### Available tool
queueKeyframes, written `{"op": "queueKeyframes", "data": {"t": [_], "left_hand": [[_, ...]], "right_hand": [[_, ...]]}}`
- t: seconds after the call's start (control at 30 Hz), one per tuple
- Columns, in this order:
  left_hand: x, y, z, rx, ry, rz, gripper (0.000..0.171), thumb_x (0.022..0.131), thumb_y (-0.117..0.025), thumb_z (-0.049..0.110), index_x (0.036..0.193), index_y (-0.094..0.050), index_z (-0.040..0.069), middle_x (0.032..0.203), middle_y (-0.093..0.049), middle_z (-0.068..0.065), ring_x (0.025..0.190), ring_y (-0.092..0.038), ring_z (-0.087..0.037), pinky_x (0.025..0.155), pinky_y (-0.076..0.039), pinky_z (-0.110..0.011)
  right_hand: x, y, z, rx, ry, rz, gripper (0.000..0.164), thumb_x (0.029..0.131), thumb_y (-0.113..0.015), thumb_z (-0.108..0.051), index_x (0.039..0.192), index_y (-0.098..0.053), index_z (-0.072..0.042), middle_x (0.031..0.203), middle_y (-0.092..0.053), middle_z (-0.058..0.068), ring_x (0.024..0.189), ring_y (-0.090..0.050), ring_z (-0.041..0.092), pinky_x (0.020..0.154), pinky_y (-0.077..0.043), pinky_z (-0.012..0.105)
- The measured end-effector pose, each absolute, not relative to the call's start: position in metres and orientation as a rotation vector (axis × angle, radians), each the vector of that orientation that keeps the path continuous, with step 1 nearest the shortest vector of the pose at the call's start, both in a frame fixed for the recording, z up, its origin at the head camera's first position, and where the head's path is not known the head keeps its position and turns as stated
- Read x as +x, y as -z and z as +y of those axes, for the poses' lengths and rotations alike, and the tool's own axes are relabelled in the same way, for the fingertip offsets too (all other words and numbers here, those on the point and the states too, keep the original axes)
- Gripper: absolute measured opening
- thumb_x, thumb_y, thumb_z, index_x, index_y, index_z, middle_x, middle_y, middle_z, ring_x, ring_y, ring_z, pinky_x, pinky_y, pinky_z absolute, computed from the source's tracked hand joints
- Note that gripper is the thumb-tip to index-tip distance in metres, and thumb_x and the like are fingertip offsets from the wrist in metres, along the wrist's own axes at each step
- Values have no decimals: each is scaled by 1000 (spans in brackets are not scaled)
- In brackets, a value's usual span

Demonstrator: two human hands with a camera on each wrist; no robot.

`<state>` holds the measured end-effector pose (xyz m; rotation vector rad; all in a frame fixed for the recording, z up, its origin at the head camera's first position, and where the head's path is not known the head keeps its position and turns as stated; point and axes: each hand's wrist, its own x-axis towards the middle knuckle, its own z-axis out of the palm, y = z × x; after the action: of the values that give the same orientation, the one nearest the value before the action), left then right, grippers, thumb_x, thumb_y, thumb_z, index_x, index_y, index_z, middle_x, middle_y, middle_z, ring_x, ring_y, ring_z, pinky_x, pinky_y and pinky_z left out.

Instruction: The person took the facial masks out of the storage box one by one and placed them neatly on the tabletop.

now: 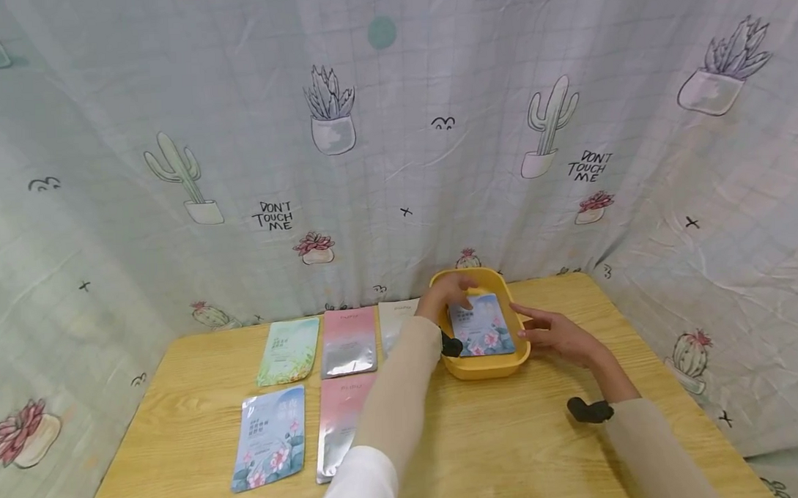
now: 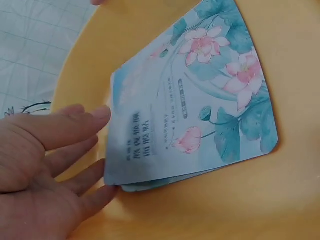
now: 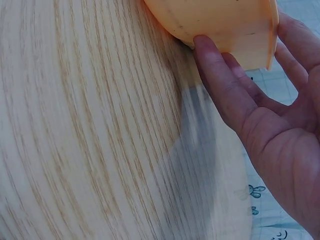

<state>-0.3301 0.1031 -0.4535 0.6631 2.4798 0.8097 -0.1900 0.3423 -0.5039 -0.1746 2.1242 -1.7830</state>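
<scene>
A yellow plastic basin point(image 1: 487, 372) stands at the back right of the table. Inside it lies a blue face mask sachet point(image 1: 484, 325) printed with pink lotus flowers; in the left wrist view the edge of another sachet point(image 2: 150, 186) shows beneath. My left hand point(image 1: 445, 295) reaches into the basin over the sachet's edge. In the left wrist view its thumb and extended fingers lie along that edge without curling round it. Outside the basin, my right hand point(image 1: 560, 336) touches the right wall with extended fingers, as the right wrist view also shows.
Left of the basin lie a green sachet point(image 1: 288, 352), two pink sachets point(image 1: 349, 342), a blue lotus sachet point(image 1: 270, 438) and a white sachet point(image 1: 396, 313) partly hidden by my left sleeve. A patterned curtain point(image 1: 383, 183) hangs behind the wooden table point(image 1: 485, 444).
</scene>
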Motion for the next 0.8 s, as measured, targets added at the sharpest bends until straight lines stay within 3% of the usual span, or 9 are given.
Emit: {"op": "queueKeyframes", "data": {"t": [0.2, 0.4, 0.5, 0.67, 0.8], "left_hand": [[-334, 465, 106, 415, -1034, 2445, 45, 89, -76, 0, 133, -68, 7, 138, -62, -13, 127, -57, -28, 106, -49, -39], [-335, 474, 110, 267, -1200, 2437, 17, 87, -79, 3, 104, -79, -1, 110, -74, -11, 101, -64, -24, 92, -56, -33], [-334, 475, 111, 228, -1275, 2404, 12, 88, -79, 3, 99, -81, 0, 103, -76, -8, 94, -62, -20, 92, -56, -33], [-333, 473, 106, 235, -1417, 2136, 28, 90, -74, -3, 116, -77, 5, 118, -73, -6, 100, -61, -19, 95, -55, -38], [-335, 471, 96, 277, -1477, 1895, 49, 92, -67, -11, 139, -61, 2, 137, -62, -14, 113, -62, -26, 94, -56, -37]], "right_hand": [[-189, 506, 342, -167, 1788, 2120, 72, 103, -62, -21, 163, -23, -17, 150, -35, 34, 125, -56, 36, 97, -55, 49], [-188, 505, 341, -163, 1771, 2143, 71, 103, -63, -22, 163, -24, -17, 150, -34, 34, 126, -54, 35, 97, -55, 47], [-188, 505, 339, -167, 1781, 2119, 71, 104, -62, -22, 163, -22, -18, 151, -34, 34, 128, -54, 37, 99, -54, 48], [-187, 506, 340, -115, 1758, 2180, 70, 103, -63, -25, 163, -27, -21, 149, -38, 31, 125, -56, 36, 96, -56, 46], [-188, 508, 340, -124, 1742, 2188, 71, 103, -64, -26, 163, -27, -21, 148, -39, 31, 125, -55, 35, 95, -56, 47]]}}
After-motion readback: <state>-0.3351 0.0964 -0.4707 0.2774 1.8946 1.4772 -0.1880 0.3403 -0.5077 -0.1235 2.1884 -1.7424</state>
